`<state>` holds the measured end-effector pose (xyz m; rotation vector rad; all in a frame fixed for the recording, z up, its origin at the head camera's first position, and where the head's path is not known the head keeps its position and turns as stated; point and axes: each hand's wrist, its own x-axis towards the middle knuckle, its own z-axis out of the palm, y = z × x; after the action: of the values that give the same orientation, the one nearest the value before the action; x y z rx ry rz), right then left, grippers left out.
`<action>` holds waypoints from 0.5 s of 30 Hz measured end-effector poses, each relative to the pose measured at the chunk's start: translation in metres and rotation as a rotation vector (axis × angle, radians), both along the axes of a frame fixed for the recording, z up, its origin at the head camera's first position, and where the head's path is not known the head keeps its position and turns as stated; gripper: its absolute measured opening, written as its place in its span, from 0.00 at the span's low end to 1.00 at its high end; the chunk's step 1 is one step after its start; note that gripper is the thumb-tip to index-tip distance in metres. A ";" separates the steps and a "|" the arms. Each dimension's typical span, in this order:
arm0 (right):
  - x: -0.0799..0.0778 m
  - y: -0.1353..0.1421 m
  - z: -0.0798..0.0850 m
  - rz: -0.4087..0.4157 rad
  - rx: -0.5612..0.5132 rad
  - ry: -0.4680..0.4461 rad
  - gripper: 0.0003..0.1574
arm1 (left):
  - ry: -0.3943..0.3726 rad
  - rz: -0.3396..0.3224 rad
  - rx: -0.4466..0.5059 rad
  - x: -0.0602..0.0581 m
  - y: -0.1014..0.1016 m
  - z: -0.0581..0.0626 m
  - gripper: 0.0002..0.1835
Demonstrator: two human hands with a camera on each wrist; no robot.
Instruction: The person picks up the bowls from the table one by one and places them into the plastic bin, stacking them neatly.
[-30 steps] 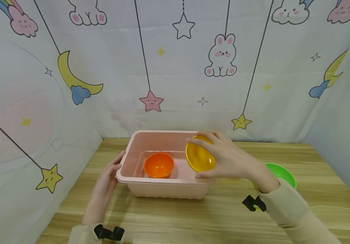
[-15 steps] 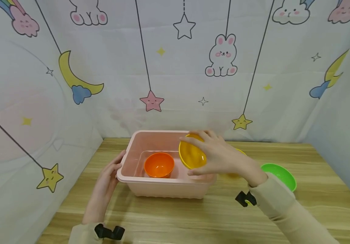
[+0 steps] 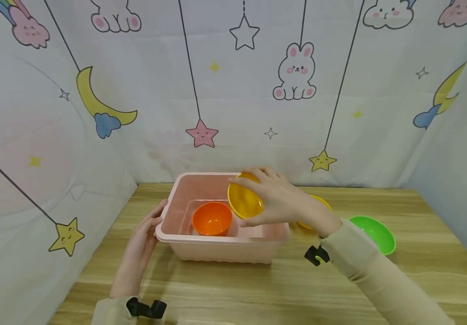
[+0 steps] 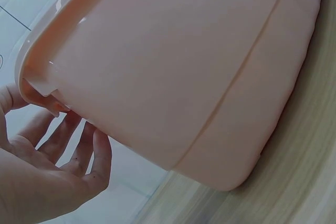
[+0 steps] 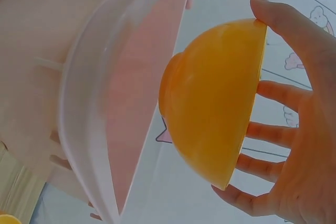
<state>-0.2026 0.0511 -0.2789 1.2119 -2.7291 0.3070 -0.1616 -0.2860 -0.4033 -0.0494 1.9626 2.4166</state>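
Note:
My right hand [image 3: 280, 198] pinches a yellow bowl [image 3: 243, 198] by its rim, thumb on one side and fingers on the other. The bowl is tilted on its side over the right part of a pink plastic tub [image 3: 225, 253]; its rounded outside and foot show in the right wrist view. Inside the tub, on the left, an orange bowl [image 3: 212, 220] sits upright. At the tub's left end my left hand [image 3: 145, 237] holds the rim, and the left wrist view has its fingers [image 4: 100, 156] bent beneath the lip.
A green bowl [image 3: 376, 234] stands on the wooden table [image 3: 233, 293] at the right. Another yellow bowl [image 3: 319, 201], partly hidden by my right forearm, lies between it and the tub. A patterned white curtain [image 3: 241, 99] closes off the back and sides.
My right hand has carried the yellow bowl leftward and slightly up over the tub. The second yellow bowl has come into sight behind the forearm. My left hand stays in place.

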 end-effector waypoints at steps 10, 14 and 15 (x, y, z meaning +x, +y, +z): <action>-0.014 -0.011 -0.001 0.040 0.017 -0.010 0.56 | 0.001 0.013 -0.002 0.000 0.001 0.003 0.28; -0.018 -0.017 -0.001 0.049 0.037 -0.012 0.56 | 0.009 0.011 -0.002 0.000 0.001 0.001 0.28; -0.019 -0.019 0.000 0.052 0.042 -0.008 0.56 | 0.011 0.010 -0.004 0.000 0.001 0.001 0.28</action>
<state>-0.2218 0.0321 -0.2793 1.2966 -2.7275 0.2616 -0.1618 -0.2846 -0.4023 -0.0455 1.9763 2.4246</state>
